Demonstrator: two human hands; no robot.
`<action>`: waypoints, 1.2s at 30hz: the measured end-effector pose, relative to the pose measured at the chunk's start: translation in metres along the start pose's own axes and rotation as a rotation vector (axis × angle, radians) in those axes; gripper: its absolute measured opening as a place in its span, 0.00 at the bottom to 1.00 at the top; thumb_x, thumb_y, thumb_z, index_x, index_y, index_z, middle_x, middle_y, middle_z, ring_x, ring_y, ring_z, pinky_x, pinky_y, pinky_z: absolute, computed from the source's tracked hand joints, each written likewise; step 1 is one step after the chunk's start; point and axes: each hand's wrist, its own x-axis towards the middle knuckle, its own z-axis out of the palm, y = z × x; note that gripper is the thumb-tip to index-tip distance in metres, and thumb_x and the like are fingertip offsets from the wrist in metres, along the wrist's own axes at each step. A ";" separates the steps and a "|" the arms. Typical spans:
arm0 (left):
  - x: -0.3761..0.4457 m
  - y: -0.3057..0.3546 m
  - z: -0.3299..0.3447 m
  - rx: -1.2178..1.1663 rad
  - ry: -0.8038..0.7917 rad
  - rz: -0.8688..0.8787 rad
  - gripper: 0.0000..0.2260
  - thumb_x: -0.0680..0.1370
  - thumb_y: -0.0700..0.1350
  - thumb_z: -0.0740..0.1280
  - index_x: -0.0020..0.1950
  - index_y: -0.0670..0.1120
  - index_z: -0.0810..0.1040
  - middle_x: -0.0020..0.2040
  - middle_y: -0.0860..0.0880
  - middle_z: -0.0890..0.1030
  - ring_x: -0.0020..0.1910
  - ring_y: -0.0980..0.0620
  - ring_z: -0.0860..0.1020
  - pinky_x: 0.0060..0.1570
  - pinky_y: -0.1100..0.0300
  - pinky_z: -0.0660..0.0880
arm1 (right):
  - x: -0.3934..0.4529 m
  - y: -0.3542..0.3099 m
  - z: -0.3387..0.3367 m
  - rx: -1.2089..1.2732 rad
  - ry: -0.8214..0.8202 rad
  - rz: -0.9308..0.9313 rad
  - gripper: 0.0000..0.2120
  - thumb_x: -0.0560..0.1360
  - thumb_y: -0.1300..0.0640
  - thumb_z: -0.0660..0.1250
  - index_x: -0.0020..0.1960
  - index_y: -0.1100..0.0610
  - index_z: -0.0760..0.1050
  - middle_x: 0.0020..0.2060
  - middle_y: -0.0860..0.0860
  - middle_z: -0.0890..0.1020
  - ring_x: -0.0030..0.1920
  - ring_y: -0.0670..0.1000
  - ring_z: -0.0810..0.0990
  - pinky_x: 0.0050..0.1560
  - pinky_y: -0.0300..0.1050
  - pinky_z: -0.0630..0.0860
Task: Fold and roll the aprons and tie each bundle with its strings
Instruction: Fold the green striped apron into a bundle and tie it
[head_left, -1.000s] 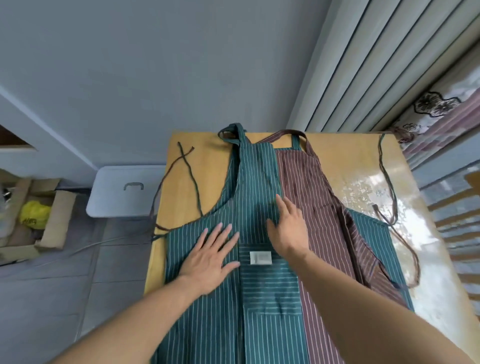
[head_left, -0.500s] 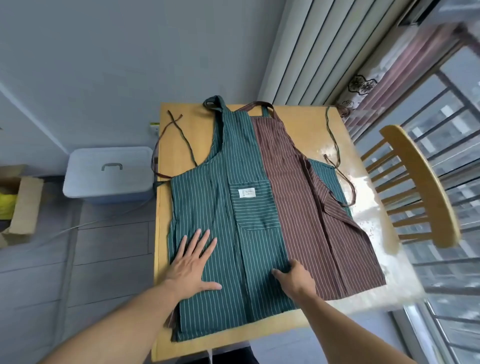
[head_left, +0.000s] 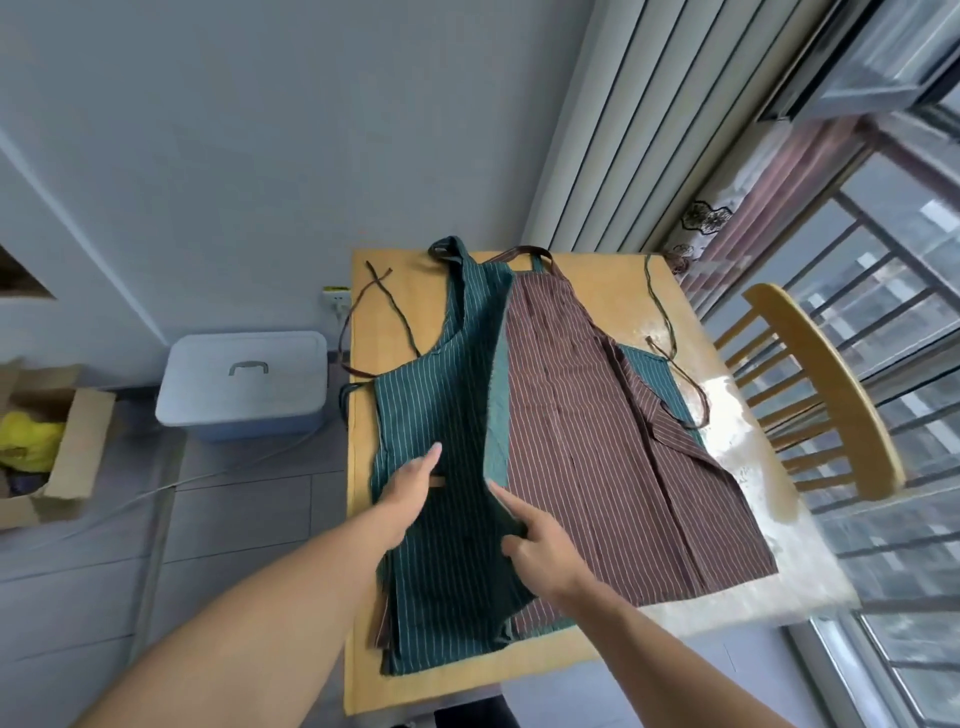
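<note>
Your left hand lies flat on the green apron; your right hand pinches its fold. Rolling and tying remain.

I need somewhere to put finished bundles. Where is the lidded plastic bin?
The bin sits on the floor left of the table, beside the wall.
</note>
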 end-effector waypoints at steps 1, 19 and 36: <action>0.001 0.002 -0.003 -0.104 -0.007 -0.076 0.43 0.72 0.78 0.56 0.78 0.52 0.67 0.77 0.46 0.68 0.74 0.41 0.68 0.72 0.44 0.63 | 0.000 -0.006 0.011 -0.092 -0.026 -0.028 0.37 0.75 0.69 0.57 0.77 0.40 0.66 0.65 0.34 0.77 0.63 0.47 0.80 0.66 0.51 0.77; 0.046 -0.027 -0.040 -0.164 0.198 -0.029 0.30 0.83 0.47 0.67 0.81 0.41 0.60 0.78 0.43 0.67 0.67 0.41 0.75 0.71 0.47 0.70 | 0.034 0.040 0.070 -0.537 0.285 0.321 0.28 0.78 0.46 0.70 0.74 0.47 0.65 0.66 0.45 0.74 0.62 0.46 0.75 0.58 0.45 0.79; 0.033 -0.020 -0.036 0.461 0.466 0.233 0.15 0.75 0.52 0.75 0.48 0.51 0.69 0.45 0.53 0.77 0.43 0.47 0.79 0.38 0.55 0.73 | 0.035 0.033 0.035 0.273 -0.119 0.643 0.21 0.75 0.61 0.75 0.64 0.62 0.73 0.53 0.57 0.85 0.51 0.56 0.86 0.57 0.55 0.82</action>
